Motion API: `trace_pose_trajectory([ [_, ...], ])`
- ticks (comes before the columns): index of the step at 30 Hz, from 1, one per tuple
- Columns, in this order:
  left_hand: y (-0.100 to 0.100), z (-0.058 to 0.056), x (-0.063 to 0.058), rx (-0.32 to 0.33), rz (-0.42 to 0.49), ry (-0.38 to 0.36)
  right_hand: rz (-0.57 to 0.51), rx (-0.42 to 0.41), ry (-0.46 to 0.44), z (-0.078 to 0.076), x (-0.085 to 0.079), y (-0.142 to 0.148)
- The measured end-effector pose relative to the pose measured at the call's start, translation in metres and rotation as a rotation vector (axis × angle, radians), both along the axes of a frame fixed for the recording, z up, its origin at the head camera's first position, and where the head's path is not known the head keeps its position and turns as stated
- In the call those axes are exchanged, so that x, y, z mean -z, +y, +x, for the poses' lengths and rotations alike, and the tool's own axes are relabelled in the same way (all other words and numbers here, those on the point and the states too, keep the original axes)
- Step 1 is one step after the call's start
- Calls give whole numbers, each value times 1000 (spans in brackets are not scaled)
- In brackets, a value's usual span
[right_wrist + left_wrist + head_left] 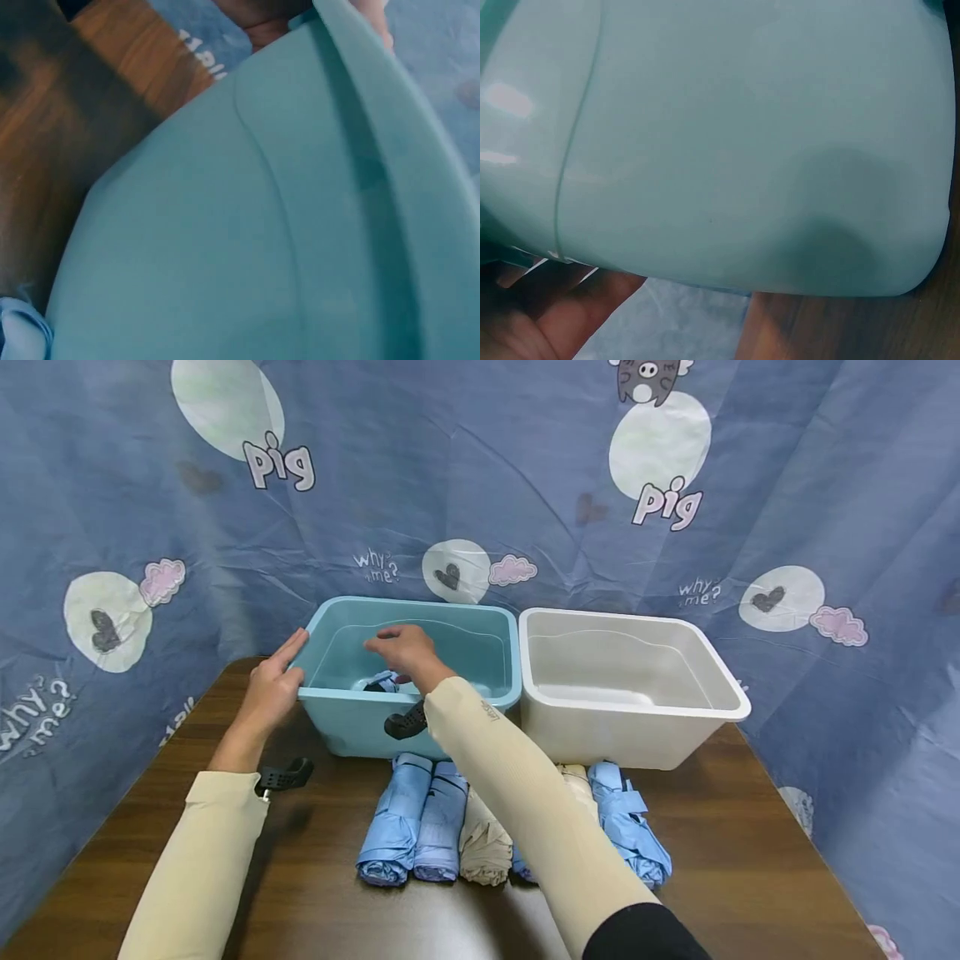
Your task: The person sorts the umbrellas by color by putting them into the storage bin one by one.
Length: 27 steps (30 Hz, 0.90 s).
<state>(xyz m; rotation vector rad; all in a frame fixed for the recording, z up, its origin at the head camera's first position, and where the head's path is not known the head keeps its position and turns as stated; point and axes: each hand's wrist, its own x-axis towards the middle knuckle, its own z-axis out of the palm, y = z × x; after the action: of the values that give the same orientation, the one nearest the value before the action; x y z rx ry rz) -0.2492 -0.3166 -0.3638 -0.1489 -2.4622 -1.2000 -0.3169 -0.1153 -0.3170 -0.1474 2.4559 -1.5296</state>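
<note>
My left hand [273, 689] grips the left rim of a teal plastic bin [352, 714], with its fingers on both sides of the edge; its fingers also show at the lower left of the left wrist view. Over the bin's opening my right hand [408, 653] reaches in from the front, fingers pointing left, with nothing seen in them. Below it, partly hidden by the hand and front rim, a blue and dark bundle [381, 682] lies inside the bin. The right wrist view shows mostly the bin's outer wall [195, 240].
A white bin [600, 735] stands right beside the teal one. Before both lie several rolled bundles, including a blue roll [395, 822], a beige roll [485, 843] and a strapped blue roll [628, 822]. My right forearm covers some. A patterned blue curtain [465, 468] hangs behind the wooden table [322, 877].
</note>
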Motion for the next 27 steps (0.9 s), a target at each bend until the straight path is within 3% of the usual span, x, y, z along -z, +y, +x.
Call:
trace_pose_trajectory([
  [5,0,1,-1,-2,-5,-20,-92,-35,-23,5,-8,17],
  [12,-3,3,-4,-2,1,-24,-197,-163,-45,13,-28,55],
  [16,-4,3,-4,0,-5,-22,-246,-184,-50,20,-40,79],
  [27,-3,-2,-1,3,-6,-5,-278,-197,86,45,-55,153],
])
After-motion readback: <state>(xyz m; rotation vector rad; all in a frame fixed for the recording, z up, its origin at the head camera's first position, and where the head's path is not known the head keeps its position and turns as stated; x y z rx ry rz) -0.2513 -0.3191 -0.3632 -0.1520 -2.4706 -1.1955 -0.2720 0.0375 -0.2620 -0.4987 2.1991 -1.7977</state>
